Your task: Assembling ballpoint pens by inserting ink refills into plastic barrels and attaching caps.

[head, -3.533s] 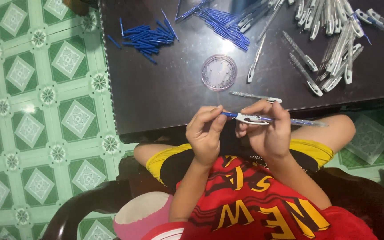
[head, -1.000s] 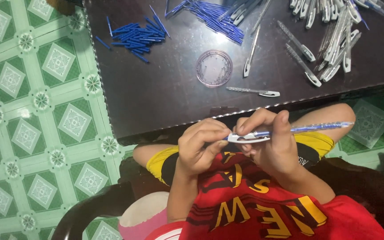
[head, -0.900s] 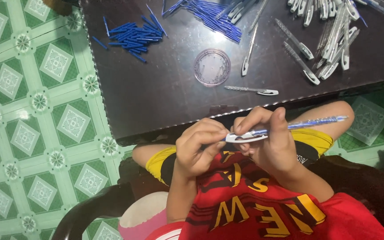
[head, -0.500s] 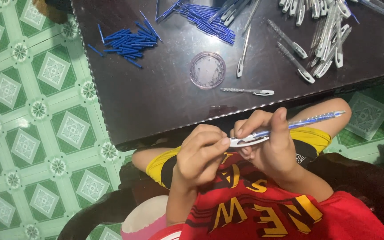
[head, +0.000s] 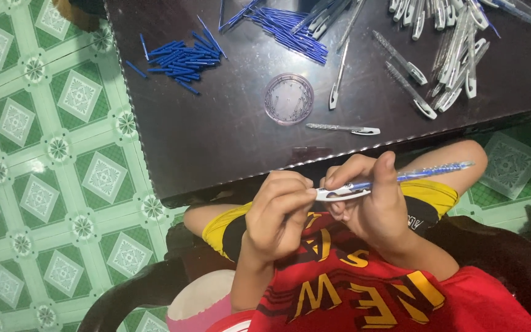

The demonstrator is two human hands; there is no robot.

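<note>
we are holding a clear plastic ballpoint pen with a blue refill inside and a white clip end [head: 394, 178] just above our lap, near the front edge of the dark glossy table [head: 228, 141]. our right hand [head: 373, 206] is curling shut around the pen's middle, thumb on top, with the barrel pointing out to the right. our left hand [head: 278, 212] is pinching closed on the white clip end, fingertips tight together. to do this step well, we are keeping the right hand's grip firm and level so the barrel is not flexing, and we are working the end piece straight along the pen's axis, not at an angle. farther away on the table, a small round clear dish [head: 288, 98] is sitting near the middle, a heap of loose blue refills [head: 182, 58] is lying to the far left, and a pile of finished clear pens [head: 456, 49] is lying to the far right.
</note>
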